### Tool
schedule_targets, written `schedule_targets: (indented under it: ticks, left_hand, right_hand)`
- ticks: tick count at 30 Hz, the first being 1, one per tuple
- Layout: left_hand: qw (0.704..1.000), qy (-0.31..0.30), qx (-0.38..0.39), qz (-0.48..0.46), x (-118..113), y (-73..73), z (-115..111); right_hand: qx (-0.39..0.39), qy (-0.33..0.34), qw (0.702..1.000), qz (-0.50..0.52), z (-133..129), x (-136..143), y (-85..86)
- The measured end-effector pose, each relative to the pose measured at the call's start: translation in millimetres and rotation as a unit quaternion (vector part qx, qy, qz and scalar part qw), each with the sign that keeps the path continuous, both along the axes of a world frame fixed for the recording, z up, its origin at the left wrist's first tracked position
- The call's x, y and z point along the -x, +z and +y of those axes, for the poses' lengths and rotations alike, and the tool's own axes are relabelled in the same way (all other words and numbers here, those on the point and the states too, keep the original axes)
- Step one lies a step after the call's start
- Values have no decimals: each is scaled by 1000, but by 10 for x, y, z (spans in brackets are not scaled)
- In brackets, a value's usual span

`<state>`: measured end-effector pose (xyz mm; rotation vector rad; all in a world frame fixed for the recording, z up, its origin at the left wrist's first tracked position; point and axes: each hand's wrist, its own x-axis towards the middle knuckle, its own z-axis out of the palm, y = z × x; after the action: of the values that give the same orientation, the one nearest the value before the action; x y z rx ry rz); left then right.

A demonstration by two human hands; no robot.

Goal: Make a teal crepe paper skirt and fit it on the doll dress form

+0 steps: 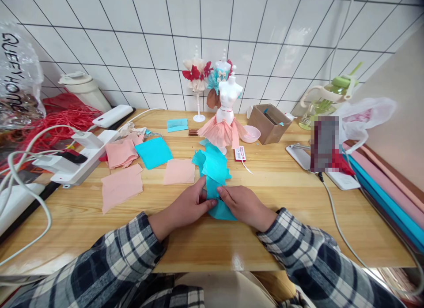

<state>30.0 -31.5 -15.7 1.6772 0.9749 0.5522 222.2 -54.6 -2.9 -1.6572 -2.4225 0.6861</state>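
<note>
Near the table's front, my left hand [187, 206] is closed on the left side of a turquoise crepe paper piece [213, 184], its thumb pressed along the edge. My right hand [247, 205] pinches the same piece from the right with thumb and curled fingers. Loose turquoise crepe paper scraps [217, 162] lie heaped just beyond my fingers, and more turquoise paper [223, 212] shows below them. Behind the heap stands a small white dress form [230, 96] wearing a gathered peach paper skirt [215, 130]. What lies under my fingertips is hidden.
Peach sheets [122, 186] and a turquoise stack [154, 152] lie to the left, near a power strip [89, 155]. Decorated dress forms [198, 98] stand behind. A cardboard box [273, 129], pink bowl [252, 134] and charging cable [334, 224] are on the right.
</note>
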Motion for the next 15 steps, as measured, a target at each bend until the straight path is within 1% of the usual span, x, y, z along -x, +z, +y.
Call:
schedule_targets:
  ticks: [7, 11, 15]
  left_hand:
    - [1000, -3, -10, 22, -12, 26, -14]
    - [999, -7, -30, 35, -13, 40, -23]
    - [999, -12, -29, 34, -13, 31, -24]
  right_hand:
    - [1, -1, 1000, -19, -8, 18, 12]
    - [-1, -4, 1000, 1, -13, 11, 14]
    - [0, 1, 1000, 8, -15, 7, 10]
